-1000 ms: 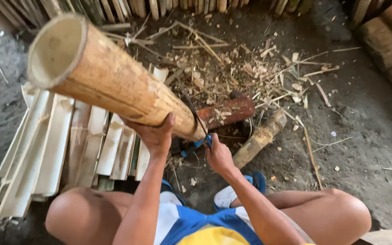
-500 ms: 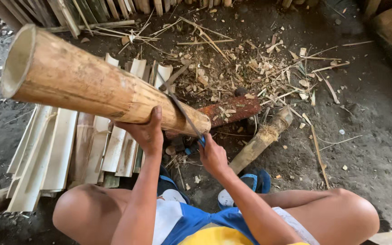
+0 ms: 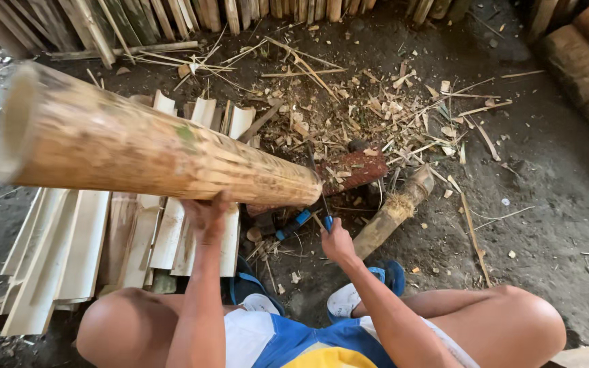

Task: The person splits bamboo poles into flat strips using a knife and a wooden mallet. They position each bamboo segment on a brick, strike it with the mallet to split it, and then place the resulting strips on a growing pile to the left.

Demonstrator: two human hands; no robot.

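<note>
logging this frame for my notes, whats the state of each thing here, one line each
bamboo pole: whole, hollow, tilted with the open end raised, far end down by the block
left hand: propping the pole from below
right hand: gripping a blue-handled blade at the pole's lower end
split slats: lying flat, side by side on the ground
short bamboo piece: lying loose on the dirt
reddish block: lying under chips
</note>
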